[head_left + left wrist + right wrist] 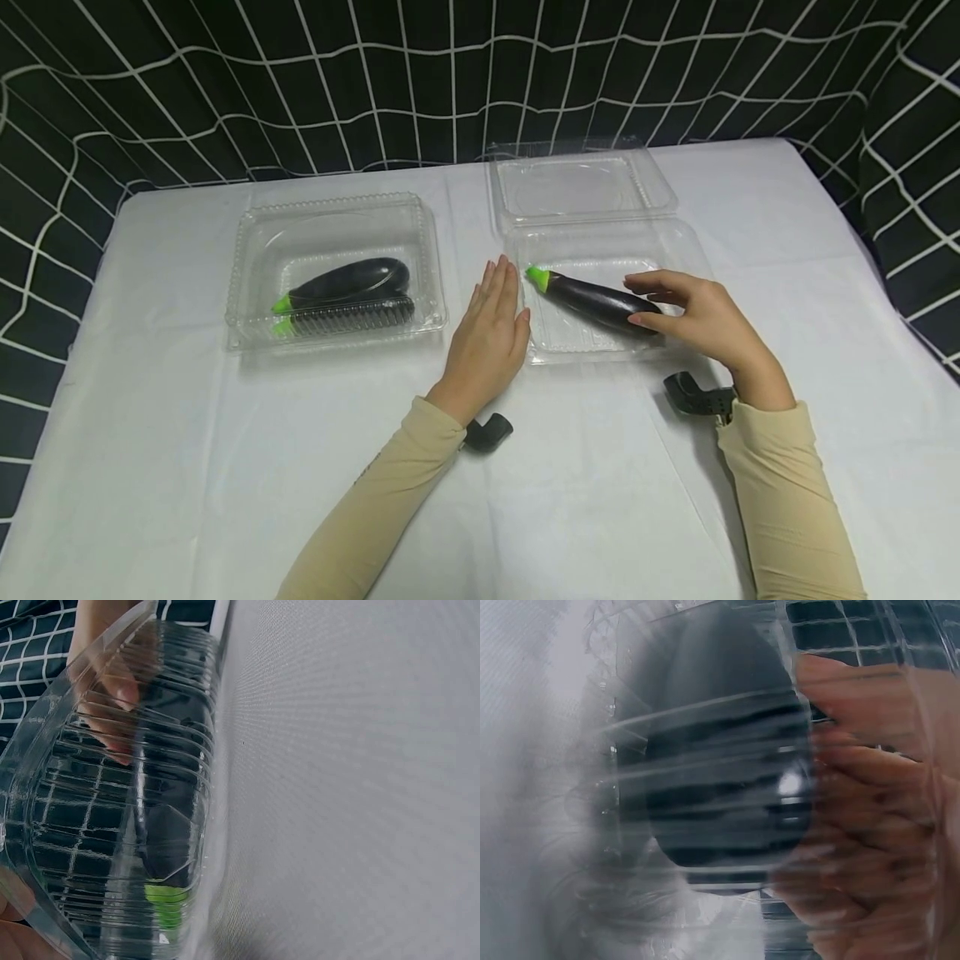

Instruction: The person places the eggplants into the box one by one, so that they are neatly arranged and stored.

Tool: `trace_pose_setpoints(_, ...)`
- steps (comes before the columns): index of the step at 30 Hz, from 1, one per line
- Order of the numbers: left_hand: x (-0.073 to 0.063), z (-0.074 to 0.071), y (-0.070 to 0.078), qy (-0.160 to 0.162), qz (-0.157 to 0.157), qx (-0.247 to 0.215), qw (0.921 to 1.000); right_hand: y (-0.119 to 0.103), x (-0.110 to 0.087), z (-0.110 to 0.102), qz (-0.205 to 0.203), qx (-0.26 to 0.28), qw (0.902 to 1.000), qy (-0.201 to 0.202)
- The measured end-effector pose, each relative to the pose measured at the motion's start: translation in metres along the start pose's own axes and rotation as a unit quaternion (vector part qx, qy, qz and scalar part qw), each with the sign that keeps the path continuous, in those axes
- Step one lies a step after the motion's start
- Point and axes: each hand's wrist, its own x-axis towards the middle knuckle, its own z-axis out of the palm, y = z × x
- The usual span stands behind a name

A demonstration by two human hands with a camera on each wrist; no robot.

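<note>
A dark purple eggplant (592, 302) with a bright green stem end lies slantwise in an open clear plastic clamshell container (551, 335). My right hand (693, 312) is over the eggplant's thick end, its fingertips at the upper surface and the thumb on the near side. Seen from the right wrist, the fingers (862, 780) meet the top of the eggplant (727, 787) through the clear wall. My left hand (491, 337) stands on edge, fingers straight and together, along the container's left side. Its fingers (19, 930) show at the container rim in the left wrist view.
Left of my hands sits a closed clear container (337, 221) holding two eggplants. The raised lid (577, 187) of the open container lies back toward the dark white-lined backdrop (450, 83). White cloth (585, 500) covers the table.
</note>
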Motion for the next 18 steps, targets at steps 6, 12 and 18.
trace_pose_setpoints(6,0.0000,0.0002,-0.0004,0.000,-0.001,-0.003,1.0000,-0.0002,-0.0001,-0.0007,0.009,0.009,0.9999,-0.002)
trace_pose_setpoints(12,-0.0004,0.0006,-0.0004,0.001,-0.002,-0.004,1.0000,0.0001,-0.0005,-0.0008,0.014,0.013,0.9998,-0.003)
trace_pose_setpoints(18,-0.0001,0.0001,-0.0012,0.004,0.001,-0.003,1.0000,0.0005,0.0001,-0.0007,0.014,0.021,0.9997,0.003)
